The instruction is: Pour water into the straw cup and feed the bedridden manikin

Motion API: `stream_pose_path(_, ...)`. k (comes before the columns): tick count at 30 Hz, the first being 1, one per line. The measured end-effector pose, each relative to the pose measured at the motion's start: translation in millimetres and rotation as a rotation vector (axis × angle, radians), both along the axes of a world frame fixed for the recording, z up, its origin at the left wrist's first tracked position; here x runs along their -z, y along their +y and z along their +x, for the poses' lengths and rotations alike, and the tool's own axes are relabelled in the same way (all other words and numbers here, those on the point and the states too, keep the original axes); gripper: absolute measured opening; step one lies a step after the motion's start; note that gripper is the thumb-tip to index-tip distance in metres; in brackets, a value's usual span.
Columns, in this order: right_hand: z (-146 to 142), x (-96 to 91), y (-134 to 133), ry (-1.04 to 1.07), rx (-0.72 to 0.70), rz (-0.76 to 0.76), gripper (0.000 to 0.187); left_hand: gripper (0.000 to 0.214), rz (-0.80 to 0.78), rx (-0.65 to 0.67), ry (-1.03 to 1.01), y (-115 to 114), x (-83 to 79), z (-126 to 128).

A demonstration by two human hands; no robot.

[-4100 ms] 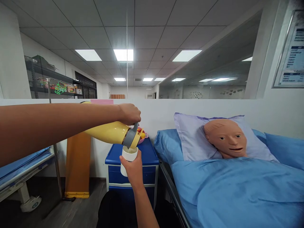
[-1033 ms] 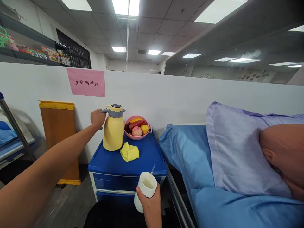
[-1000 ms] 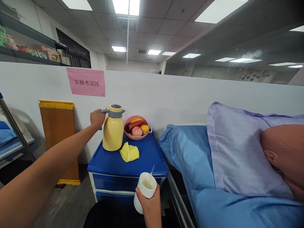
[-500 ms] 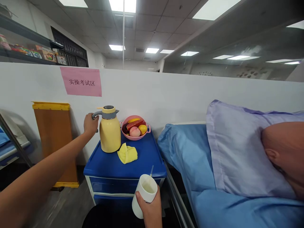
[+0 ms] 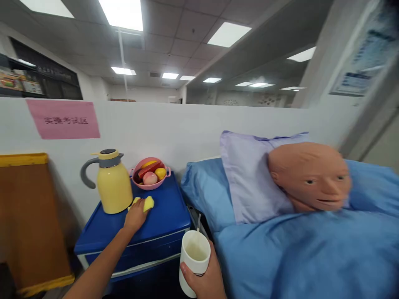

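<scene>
My left hand [image 5: 136,216] reaches over the blue bedside cabinet [image 5: 168,214], its fingers closed on a folded yellow cloth [image 5: 149,203]. Part of the cloth is hidden under the hand. Just behind it stands a yellow thermos jug [image 5: 114,189] with a grey handle, untouched. In front of the cabinet, my right hand [image 5: 207,272] is wrapped round a white cup [image 5: 195,249]. A thin clear straw [image 5: 198,222] sticks up at the cup's far rim. The inside looks pale; I cannot tell how full it is.
A pink bowl [image 5: 150,187] of fruit sits at the cabinet's back. To the right is a bed with blue bedding [image 5: 249,249], a lilac pillow [image 5: 243,182] and a manikin head [image 5: 311,176]. A brown board with yellow edges [image 5: 28,216] leans at the left wall.
My left hand has let go of the jug's handle and moved right and down onto the yellow cloth. The view has turned right, showing more of the manikin. My right hand still holds the cup.
</scene>
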State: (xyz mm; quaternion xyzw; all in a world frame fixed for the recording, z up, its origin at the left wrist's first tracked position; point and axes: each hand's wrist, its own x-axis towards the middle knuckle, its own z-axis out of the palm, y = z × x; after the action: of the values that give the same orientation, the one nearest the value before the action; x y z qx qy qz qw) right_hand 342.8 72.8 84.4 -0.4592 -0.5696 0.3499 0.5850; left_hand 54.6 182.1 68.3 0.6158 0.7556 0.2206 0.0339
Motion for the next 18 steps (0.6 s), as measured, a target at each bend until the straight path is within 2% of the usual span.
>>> stream_pose_path(3, 40.5, -13.7, 5.9, -0.048, 0.022, 0.066, 0.060, 0.041, -0.031, -0.012, -0.039, 2.8, -4.3, 26.0)
stream_pose_path(5, 66.5, -29.8, 8.5, -0.073, 0.028, 0.090, 0.060, 0.036, -0.029, 0.058, -0.165, -2.6, -8.0, 58.0)
stream_pose_path(8, 103.4, -60.4, 6.5, -0.114, 0.038, 0.082, 0.056, 0.037, -0.002, 0.159, -0.760, -18.4, -21.6, 121.8)
stream_pose_path(11, 141.4, -88.1, -0.1, -0.109, 0.075, 0.065, 0.054, 0.046, -0.075, 0.143, -1.421, -35.0, -46.2, 191.0)
stream_pose_path(14, 185.3, -103.0, -4.4, -0.112, 0.155, 0.072, 0.051, 0.046, -0.103, 0.094, -1.749, -47.1, -72.2, 254.5)
stream_pose_path(18, 251.6, -101.1, 0.1, -0.180, 0.325, 0.064, 0.051, 0.045, -0.245, 0.107, -2.032, -57.6, -91.5, 324.8)
